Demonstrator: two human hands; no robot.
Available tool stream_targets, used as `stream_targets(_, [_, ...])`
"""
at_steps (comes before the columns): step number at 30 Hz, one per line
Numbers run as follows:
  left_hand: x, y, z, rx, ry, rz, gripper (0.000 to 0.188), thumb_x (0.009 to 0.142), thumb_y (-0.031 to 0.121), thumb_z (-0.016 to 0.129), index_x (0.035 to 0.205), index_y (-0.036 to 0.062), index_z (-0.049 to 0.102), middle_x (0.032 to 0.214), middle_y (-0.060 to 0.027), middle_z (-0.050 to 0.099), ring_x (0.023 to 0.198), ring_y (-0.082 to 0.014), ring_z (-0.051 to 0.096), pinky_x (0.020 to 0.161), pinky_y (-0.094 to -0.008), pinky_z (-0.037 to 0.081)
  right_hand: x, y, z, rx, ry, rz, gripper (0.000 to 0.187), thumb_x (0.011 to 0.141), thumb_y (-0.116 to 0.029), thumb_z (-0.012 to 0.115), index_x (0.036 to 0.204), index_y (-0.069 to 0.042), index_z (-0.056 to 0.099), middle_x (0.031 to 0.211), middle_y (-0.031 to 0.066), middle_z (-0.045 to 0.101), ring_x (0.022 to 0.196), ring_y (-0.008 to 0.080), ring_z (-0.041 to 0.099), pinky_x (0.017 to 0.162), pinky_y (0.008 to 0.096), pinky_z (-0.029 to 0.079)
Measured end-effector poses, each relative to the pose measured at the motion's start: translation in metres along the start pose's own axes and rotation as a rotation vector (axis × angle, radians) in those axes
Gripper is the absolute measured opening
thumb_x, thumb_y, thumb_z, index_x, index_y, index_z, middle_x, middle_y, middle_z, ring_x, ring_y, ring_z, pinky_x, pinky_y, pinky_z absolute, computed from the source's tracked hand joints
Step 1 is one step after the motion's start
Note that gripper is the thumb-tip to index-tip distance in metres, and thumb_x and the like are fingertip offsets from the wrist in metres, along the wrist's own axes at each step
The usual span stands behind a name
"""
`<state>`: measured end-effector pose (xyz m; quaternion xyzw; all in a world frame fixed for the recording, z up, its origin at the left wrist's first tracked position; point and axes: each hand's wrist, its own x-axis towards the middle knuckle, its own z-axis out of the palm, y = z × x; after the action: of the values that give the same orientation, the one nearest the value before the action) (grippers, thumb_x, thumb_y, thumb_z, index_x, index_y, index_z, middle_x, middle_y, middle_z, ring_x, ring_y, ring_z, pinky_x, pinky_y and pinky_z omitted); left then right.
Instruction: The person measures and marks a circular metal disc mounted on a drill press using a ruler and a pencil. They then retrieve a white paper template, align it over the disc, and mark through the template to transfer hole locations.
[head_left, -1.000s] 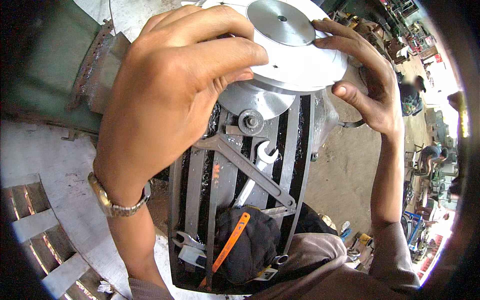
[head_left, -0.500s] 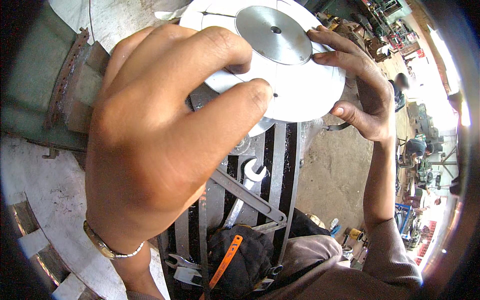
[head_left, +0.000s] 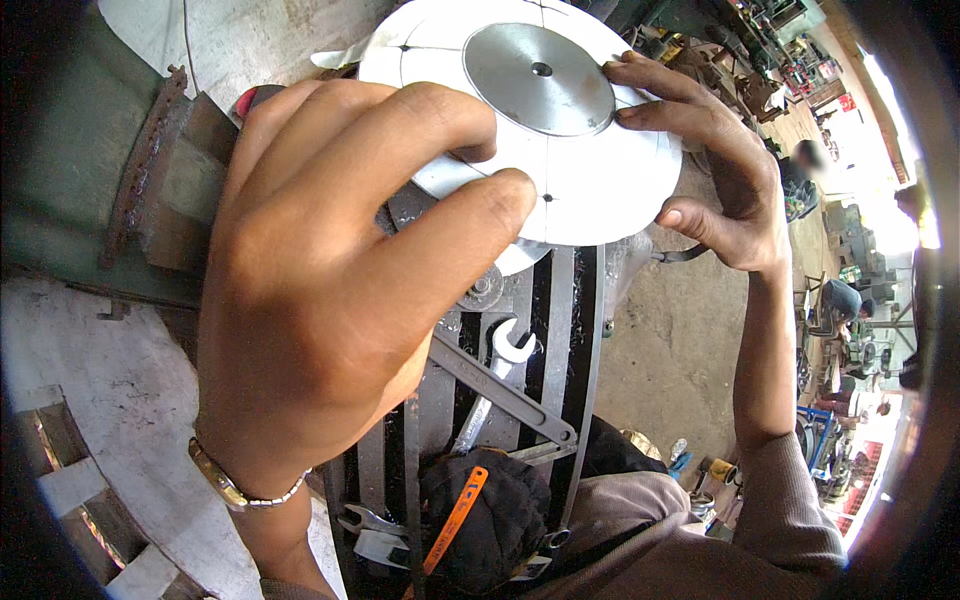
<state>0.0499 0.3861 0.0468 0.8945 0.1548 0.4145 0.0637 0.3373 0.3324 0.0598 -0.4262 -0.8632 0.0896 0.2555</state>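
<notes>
A white disc [head_left: 600, 190] with dark line marks and dots stands tilted over the slotted metal bench. At its middle is a round bare-metal plate [head_left: 505, 95] with a small centre hole. My right hand [head_left: 725, 165] holds the disc at its right side, two fingers on the face beside the metal plate and the thumb by the rim. My left hand [head_left: 330, 250] comes in from the lower left, large in view, covering the disc's left edge. Its index finger is bent and the thumb stands apart from it; whether these touch the disc is unclear. The other fingers are partly hidden.
On the slotted bench [head_left: 575, 330] lie an open-ended wrench [head_left: 510, 345], a flat grey bar [head_left: 500, 385], a dark cloth [head_left: 515, 500], an orange hacksaw blade [head_left: 455, 520] and another wrench [head_left: 372, 522]. Green machinery [head_left: 70, 200] rises at left. People work farther off at right.
The disc has turned slightly counterclockwise, its left mark now lower, with my right hand moving along a little. My left hand keeps its shape. The whole view has shifted slightly.
</notes>
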Motion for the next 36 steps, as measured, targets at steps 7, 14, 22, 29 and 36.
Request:
stream_targets(7, [-0.001,0.013,-0.016,0.153,-0.184,-0.052,0.031,0.067,0.002,0.073,0.098,0.008,0.073,0.099,-0.0108,0.064,0.093,-0.0308,0.059,0.084,-0.0409,0.046,-0.001,-0.001,0.001,0.038,0.008,0.011,0.064,0.075,-0.045,0.078,0.12,-0.001,0.065,0.139,0.0254,0.052,0.134,0.0407,0.045,0.11,0.0539,0.035])
stream_targets(14, [0.004,0.015,-0.023,0.152,-0.252,-0.03,0.036,0.068,-0.002,0.067,0.101,0.0093,0.073,0.103,-0.0116,0.062,0.098,-0.0327,0.059,0.09,-0.0453,0.044,-0.001,-0.002,0.002,0.036,0.023,0.05,0.065,0.072,-0.046,0.08,0.117,-0.002,0.067,0.137,0.023,0.054,0.135,0.0397,0.044,0.112,0.0542,0.032])
stream_targets(22, [0.006,0.024,-0.027,0.167,-0.305,-0.105,0.033,0.071,-0.003,0.062,0.1,0.0079,0.072,0.105,-0.0128,0.062,0.103,-0.0345,0.058,0.094,-0.0466,0.043,-0.002,-0.003,-0.002,-0.016,0.007,0.035,0.07,0.068,-0.051,0.081,0.12,-0.006,0.066,0.139,0.0205,0.054,0.137,0.0403,0.042,0.114,0.0554,0.03])
stream_targets(29, [0.018,0.031,-0.022,0.131,-0.312,-0.177,0.041,0.068,-0.012,0.05,0.1,0.0044,0.07,0.125,-0.0181,0.061,0.12,-0.0403,0.054,0.105,-0.0478,0.039,-0.015,-0.003,-0.001,0.133,0.206,0.041,0.087,0.069,-0.059,0.079,0.133,-0.005,0.057,0.146,0.0233,0.044,0.137,0.0382,0.041,0.113,0.0526,0.031])
stream_targets(36, [0.029,0.038,-0.027,0.203,-0.46,-0.226,0.039,0.069,-0.007,0.044,0.098,0.002,0.068,0.126,-0.0196,0.063,0.122,-0.0388,0.056,0.113,-0.0521,0.029,-0.057,0.006,-0.001,0.496,0.482,0.318,0.076,0.084,-0.058,0.068,0.133,-0.001,0.056,0.142,0.0199,0.05,0.134,0.0317,0.046,0.113,0.0484,0.032])
